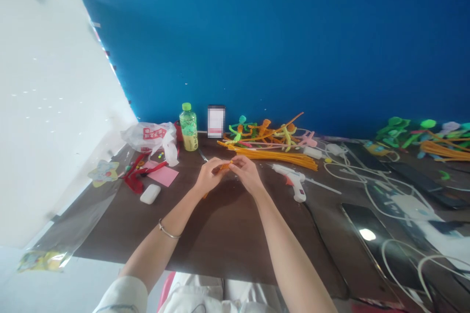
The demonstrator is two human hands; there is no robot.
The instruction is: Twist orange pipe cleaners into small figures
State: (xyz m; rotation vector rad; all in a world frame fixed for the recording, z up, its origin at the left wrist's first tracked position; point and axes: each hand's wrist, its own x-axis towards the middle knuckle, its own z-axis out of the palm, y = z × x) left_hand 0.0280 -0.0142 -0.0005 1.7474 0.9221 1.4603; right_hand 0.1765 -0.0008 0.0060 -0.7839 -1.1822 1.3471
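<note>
My left hand (208, 175) and my right hand (246, 172) meet above the dark brown table (220, 234), fingers pinched together on a small orange pipe cleaner (224, 167) held between them. A bundle of straight orange pipe cleaners (279, 156) lies just beyond my hands. Behind it sits a heap of finished pipe-cleaner figures (266, 133) in green, orange and yellow. A thin bracelet circles my left wrist.
A white glue gun (293, 179) lies right of my hands, with white cables (360, 176) and a dark phone (378, 244) further right. At left are a green-capped bottle (188, 127), a plastic bag (152, 138), pink paper (162, 175) and a white case (150, 193). A blue wall stands behind.
</note>
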